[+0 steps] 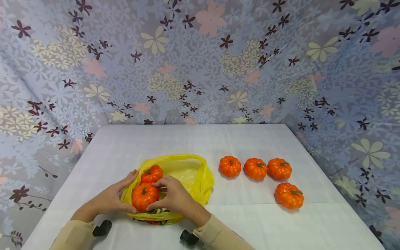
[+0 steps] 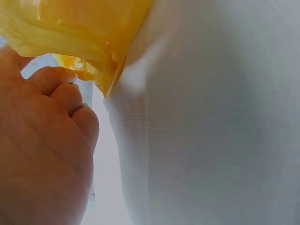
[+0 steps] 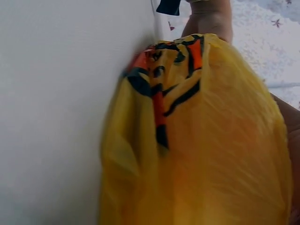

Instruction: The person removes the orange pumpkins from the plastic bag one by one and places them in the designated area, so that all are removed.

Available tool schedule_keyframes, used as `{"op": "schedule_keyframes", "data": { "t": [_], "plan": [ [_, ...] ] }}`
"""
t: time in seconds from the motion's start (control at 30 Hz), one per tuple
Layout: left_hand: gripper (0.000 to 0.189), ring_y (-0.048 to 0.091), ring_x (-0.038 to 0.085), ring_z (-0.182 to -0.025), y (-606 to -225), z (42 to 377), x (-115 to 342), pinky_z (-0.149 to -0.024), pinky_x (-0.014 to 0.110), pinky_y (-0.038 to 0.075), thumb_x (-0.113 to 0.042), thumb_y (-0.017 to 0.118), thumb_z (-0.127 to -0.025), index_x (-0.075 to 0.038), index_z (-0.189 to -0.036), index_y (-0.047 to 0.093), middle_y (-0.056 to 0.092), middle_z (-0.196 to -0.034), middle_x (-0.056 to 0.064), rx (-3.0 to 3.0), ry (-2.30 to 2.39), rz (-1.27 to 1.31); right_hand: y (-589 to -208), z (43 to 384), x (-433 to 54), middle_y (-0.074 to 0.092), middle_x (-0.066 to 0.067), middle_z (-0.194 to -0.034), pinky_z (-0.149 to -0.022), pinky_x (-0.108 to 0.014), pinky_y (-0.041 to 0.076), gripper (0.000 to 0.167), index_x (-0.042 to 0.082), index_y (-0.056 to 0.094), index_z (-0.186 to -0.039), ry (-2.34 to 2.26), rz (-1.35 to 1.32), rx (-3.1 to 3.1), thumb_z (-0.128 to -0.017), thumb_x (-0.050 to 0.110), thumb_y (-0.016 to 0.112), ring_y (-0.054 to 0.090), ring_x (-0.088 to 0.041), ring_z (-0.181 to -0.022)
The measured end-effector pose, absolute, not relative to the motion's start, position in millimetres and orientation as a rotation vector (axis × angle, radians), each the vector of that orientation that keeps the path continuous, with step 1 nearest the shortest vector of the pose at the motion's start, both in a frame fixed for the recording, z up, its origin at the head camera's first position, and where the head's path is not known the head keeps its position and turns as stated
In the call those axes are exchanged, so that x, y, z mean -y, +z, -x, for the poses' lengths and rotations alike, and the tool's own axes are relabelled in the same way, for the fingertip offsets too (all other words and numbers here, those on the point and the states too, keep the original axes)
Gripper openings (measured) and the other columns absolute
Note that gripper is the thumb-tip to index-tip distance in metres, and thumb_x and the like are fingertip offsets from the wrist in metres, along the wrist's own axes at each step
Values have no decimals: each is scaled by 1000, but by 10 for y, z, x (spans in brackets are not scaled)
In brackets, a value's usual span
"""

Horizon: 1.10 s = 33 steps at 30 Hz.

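Note:
A yellow plastic bag lies with its mouth spread wide on the table's left half. Two small orange pumpkins with green stems are inside its left part, a rear pumpkin and a front pumpkin. My right hand reaches over the bag's front edge and grips the front pumpkin from its right, thumb near and fingers far. Around the bag's left rim, my left hand holds the plastic, its thumb close to the front pumpkin. The left wrist view shows curled fingers against the bag.
Several more orange pumpkins stand right of the bag: a back row with one pumpkin nearest the bag, and another pumpkin farther forward. A white cloth covers the table. Flowered curtain hangs behind and at both sides.

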<state>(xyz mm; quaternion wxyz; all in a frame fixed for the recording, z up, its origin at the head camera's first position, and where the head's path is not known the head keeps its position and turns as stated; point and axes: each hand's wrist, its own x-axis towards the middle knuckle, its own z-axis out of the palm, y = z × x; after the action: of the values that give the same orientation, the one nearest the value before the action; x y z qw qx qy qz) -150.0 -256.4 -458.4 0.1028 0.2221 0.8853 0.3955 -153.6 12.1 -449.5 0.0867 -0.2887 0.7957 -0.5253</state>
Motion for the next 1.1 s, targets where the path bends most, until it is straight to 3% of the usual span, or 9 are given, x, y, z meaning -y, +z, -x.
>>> {"op": "schedule_keyframes", "data": {
  "t": [0.5,0.9,1.1],
  "plan": [
    [119,13,48,-148,-4618,1497,2580,-112,71,15,-40,93,-68,-7,-160,25,13,-165,22,-2644,1175,-675,-4275,1559,-490,61,3,-107,-92,-40,56,58,7,70,-114,-1754,805,-2492,-66,26,97,66,-13,-103],
    [120,11,47,-149,-4593,1490,2543,-113,70,13,-43,92,-69,-5,-160,23,11,-165,21,-2623,1158,-635,-4190,1644,-998,63,-6,-107,-91,-48,56,53,5,70,-110,-1876,636,-2610,-67,17,96,69,-24,-101],
    [120,11,47,-149,-4584,1474,2543,-112,70,13,-43,92,-69,-6,-160,23,10,-165,21,-2628,1150,-613,-4184,1634,-1157,63,-7,-105,-89,-43,57,51,3,70,-107,-1921,526,-2613,-63,7,96,70,-26,-101]
  ]
}}
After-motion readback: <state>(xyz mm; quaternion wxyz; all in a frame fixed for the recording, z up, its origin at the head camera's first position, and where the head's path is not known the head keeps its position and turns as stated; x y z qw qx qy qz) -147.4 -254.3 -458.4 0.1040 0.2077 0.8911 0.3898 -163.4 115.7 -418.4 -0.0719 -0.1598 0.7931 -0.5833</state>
